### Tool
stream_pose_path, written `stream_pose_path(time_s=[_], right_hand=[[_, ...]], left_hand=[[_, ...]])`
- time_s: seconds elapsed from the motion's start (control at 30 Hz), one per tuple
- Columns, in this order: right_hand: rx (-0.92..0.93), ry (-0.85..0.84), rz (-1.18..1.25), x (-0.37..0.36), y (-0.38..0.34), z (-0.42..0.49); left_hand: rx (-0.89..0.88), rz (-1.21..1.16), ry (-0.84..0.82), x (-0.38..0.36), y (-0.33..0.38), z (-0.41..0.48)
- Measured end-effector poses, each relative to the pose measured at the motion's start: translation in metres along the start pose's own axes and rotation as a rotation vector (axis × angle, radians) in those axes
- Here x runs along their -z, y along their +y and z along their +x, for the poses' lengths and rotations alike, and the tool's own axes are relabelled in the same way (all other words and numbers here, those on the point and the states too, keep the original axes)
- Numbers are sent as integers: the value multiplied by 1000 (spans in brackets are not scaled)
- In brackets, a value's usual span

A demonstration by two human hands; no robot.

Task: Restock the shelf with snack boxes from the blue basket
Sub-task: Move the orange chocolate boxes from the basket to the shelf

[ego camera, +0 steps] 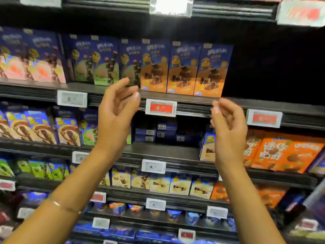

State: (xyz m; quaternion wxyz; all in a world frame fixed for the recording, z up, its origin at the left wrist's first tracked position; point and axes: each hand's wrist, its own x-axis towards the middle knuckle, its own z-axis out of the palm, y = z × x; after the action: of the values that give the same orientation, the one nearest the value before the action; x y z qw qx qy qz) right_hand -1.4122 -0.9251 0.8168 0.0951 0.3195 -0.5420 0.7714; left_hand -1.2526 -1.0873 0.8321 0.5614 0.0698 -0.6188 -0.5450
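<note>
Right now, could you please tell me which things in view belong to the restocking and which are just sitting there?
Job: left hand, right hand, both empty; orange-fronted snack boxes; dark shelf gap beside them. Blue basket: not visible.
Just there: red price tag; pink-fronted boxes; snack cups lower down.

Your left hand point(117, 110): raised before the black metal shelf edge point(193, 103), fingers loosely curved, holding nothing. Your right hand point(228, 124): raised well apart from it, fingers loosely curled, holding nothing. Above them: three upright blue-and-orange cardboard snack boxes point(182, 67), side by side, dark space to their right. Between your hands: a red-and-white price tag point(161, 108) on the shelf edge. Shelf below: flat dark-blue boxes point(158, 132) stacked at the back; orange cardboard boxes point(281, 154) to the right.
</note>
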Motion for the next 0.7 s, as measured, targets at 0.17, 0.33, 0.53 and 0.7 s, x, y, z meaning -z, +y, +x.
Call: stream_pose_path(time_s=[0.17, 0.33, 0.53, 0.7], right_hand=[[-249, 54, -87, 33, 80, -128], [-728, -25, -285, 87, 171, -269], [-1273, -1, -383, 149, 266, -387], [-1580, -77, -444, 201, 385, -492]], left_hand=[[279, -103, -52, 51, -89, -121], [890, -30, -2, 88, -198, -253], [1356, 17, 73, 124, -298, -377], [1463, 62, 73, 143, -398, -491]])
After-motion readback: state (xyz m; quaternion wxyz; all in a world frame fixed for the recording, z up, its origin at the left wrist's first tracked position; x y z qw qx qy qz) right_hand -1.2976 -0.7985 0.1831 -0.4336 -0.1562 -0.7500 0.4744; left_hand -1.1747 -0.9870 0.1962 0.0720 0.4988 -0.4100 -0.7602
